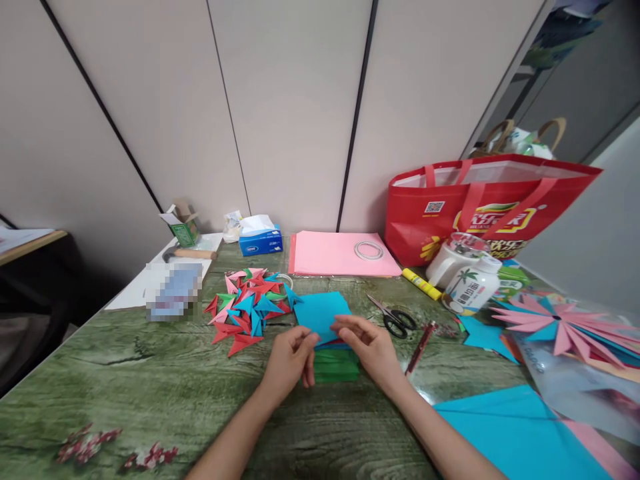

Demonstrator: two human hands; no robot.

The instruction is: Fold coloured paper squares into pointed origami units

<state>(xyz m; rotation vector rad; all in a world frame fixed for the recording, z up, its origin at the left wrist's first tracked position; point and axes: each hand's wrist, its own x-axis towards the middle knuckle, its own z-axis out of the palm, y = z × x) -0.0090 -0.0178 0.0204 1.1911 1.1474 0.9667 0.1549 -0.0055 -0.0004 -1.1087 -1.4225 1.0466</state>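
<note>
A blue square sheet of paper (320, 310) lies in front of me, on top of a small stack with green paper (335, 368) showing at its near side. At the sheet's near left edge my left hand (293, 357) is closed, thumb and forefinger pinching the paper. My right hand (369, 343) pinches the same sheet by its right side, fingers curled. To the left sits a pile of folded paper pieces (253, 307) in red, pink, blue and green. Black-handled scissors (394, 319) and a dark red pen (421, 347) are beside my right hand.
Behind the stack are pink sheets (325, 253) with a roll of tape (369, 251), and a tissue box (261, 240). A glue stick (421, 284), white bottle (473, 285) and red bag (415, 207) stand right. Large blue paper (520, 433) lies near right; a hammer (193, 253) far left.
</note>
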